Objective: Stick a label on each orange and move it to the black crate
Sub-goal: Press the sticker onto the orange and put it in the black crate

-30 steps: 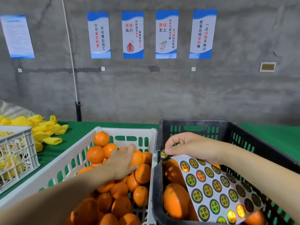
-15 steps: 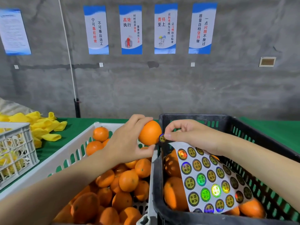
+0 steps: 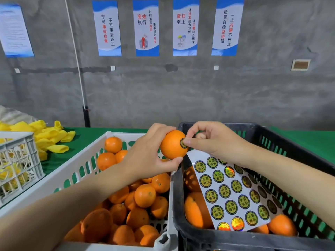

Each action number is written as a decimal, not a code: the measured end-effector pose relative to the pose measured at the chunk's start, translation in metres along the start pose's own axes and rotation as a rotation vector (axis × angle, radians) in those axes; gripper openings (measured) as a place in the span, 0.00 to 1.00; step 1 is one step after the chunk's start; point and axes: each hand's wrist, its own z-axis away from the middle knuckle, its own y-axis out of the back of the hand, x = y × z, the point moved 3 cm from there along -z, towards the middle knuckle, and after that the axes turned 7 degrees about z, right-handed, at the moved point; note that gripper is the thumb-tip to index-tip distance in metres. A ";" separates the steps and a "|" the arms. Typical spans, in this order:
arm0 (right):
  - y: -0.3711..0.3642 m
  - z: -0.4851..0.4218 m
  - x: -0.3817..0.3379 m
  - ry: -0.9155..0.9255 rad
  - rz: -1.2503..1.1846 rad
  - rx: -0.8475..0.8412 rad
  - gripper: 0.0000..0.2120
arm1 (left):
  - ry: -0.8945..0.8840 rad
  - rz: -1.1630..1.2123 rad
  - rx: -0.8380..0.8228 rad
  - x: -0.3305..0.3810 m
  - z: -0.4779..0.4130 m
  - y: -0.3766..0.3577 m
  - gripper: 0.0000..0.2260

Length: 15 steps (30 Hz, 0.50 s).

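The black crate is open on top, but the sheet under the right hand slants across its middle, leaving gaps along the right wall and far end. Both that hand and the left hand with its orange crowd the rim beside the white crate, which is heaped full.

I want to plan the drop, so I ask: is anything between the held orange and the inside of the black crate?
Yes. The label sheet lies slanted across the black crate, just below the orange that the left hand holds. The right hand, pressing the label on it, also hangs over the crate.
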 end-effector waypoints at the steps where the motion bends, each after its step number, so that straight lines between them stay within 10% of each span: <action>1: 0.001 0.000 -0.001 0.022 0.011 0.020 0.05 | 0.008 0.010 0.005 0.000 0.000 0.000 0.32; 15: 0.022 -0.007 0.015 -0.131 0.075 -0.016 0.23 | 0.113 0.205 -0.002 0.008 0.001 -0.009 0.29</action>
